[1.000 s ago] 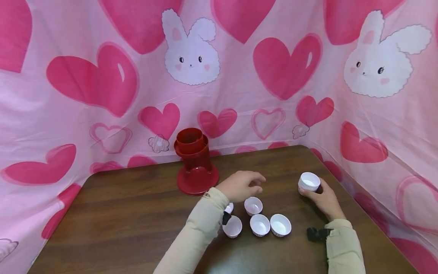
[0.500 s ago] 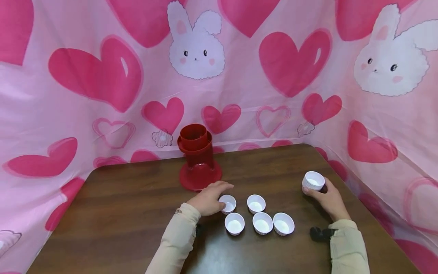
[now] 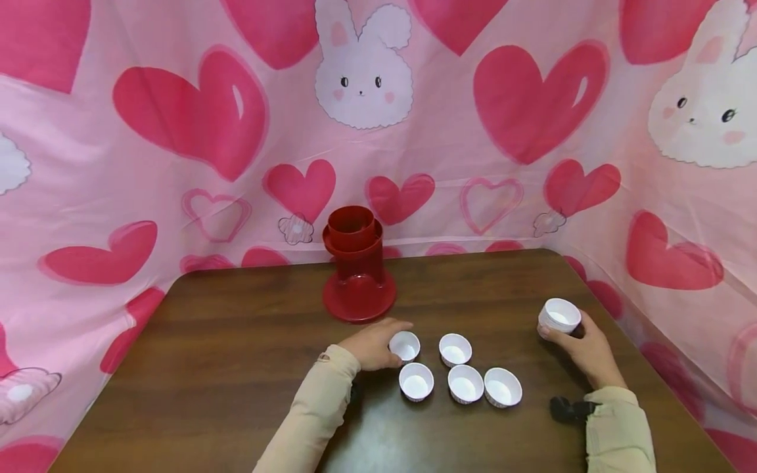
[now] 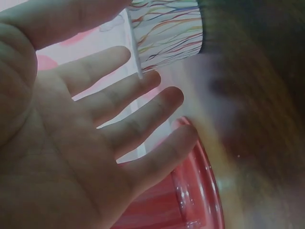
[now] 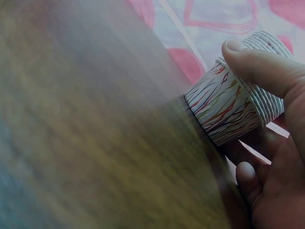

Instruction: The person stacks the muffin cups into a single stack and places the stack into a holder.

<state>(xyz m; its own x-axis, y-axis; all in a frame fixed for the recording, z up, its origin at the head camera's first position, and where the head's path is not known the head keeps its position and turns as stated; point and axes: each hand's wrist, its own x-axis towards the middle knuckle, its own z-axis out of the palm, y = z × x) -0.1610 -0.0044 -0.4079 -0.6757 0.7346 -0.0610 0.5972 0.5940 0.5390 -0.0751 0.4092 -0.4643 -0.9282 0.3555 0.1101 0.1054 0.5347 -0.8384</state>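
Observation:
In the head view my left hand (image 3: 372, 345) is at the back-left paper cup (image 3: 405, 346), thumb and fingers on either side of it. The left wrist view shows its fingers spread and fairly straight beside the cup (image 4: 167, 33), which is white with coloured wavy lines; whether they touch is unclear. My right hand (image 3: 588, 351) grips a stack of nested paper cups (image 3: 558, 315) at the right of the table. In the right wrist view the thumb lies across the stacked rims of that stack (image 5: 228, 102), with fingers on the far side.
Several single paper cups stand between the hands: one in front (image 3: 416, 382), one at the back (image 3: 455, 349), and two side by side (image 3: 466, 383). A red cylindrical stand (image 3: 359, 295) with a round base is behind the left hand. Heart-patterned cloth (image 3: 266, 197) surrounds the brown table (image 3: 236, 341).
My left hand has moved left and down from above the cups to the back-left cup. The right hand keeps hold of its stack. The head view has shifted somewhat.

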